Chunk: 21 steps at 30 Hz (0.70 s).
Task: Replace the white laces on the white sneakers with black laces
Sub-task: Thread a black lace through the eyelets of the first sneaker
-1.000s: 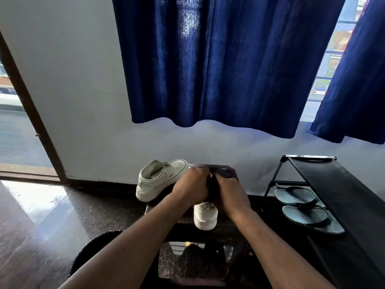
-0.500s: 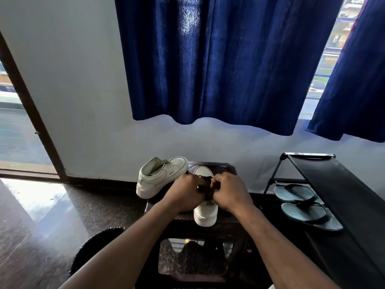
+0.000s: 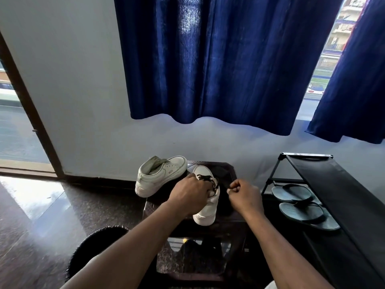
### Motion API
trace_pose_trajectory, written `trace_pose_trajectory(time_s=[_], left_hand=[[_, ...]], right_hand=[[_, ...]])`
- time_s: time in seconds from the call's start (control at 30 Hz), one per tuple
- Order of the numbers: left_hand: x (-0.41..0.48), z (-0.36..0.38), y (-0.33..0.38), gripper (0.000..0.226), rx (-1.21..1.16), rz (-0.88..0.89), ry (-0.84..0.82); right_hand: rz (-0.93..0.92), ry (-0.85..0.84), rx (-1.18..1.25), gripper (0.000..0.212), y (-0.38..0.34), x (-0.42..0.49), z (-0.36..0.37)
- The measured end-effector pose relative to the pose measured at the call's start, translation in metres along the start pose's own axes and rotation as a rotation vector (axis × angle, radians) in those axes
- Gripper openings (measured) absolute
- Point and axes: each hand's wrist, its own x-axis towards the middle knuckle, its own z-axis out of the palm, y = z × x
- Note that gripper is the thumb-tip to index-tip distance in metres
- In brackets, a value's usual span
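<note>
As the left hand (image 3: 190, 193) grips the sneaker (image 3: 205, 214), the right hand (image 3: 244, 197) pinches black lace (image 3: 205, 177).

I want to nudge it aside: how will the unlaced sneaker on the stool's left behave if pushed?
The unlaced sneaker seems tilted, its heel past the stool edge, so a leftward push may well tip it off. Its tongue gapes with no lace, so the upper likely flexes if gripped.

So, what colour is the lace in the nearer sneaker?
Black: the lace on the sneaker, best in head view.
</note>
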Motion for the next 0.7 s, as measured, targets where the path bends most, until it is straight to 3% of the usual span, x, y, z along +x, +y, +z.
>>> trace_pose_trajectory(time_s=[0.1, 0.2, 0.33, 0.5, 0.6, 0.7], left_hand=[[-0.007, 0.012, -0.009, 0.035, -0.039, 0.023, -0.084], [-0.019, 0.018, -0.011, 0.037, -0.069, 0.025, -0.021], [-0.028, 0.033, -0.01, 0.044, -0.215, -0.149, 0.044], [-0.022, 0.053, -0.002, 0.04, -0.341, -0.216, 0.061], [-0.014, 0.059, 0.001, 0.035, -0.357, -0.213, 0.089], [-0.002, 0.062, 0.004, 0.035, -0.363, -0.191, 0.078]], right_hand=[[0.067, -0.143, -0.128, 0.041, 0.016, -0.001, 0.012], [0.074, -0.244, -0.286, 0.056, 0.019, -0.008, 0.026], [0.033, -0.168, -0.344, 0.026, 0.018, -0.01, 0.035], [-0.078, -0.134, -0.435, 0.032, 0.018, -0.008, 0.037], [-0.047, -0.12, -0.344, 0.024, 0.027, -0.006, 0.035], [0.194, -0.018, 0.019, 0.012, 0.035, 0.002, 0.023]])
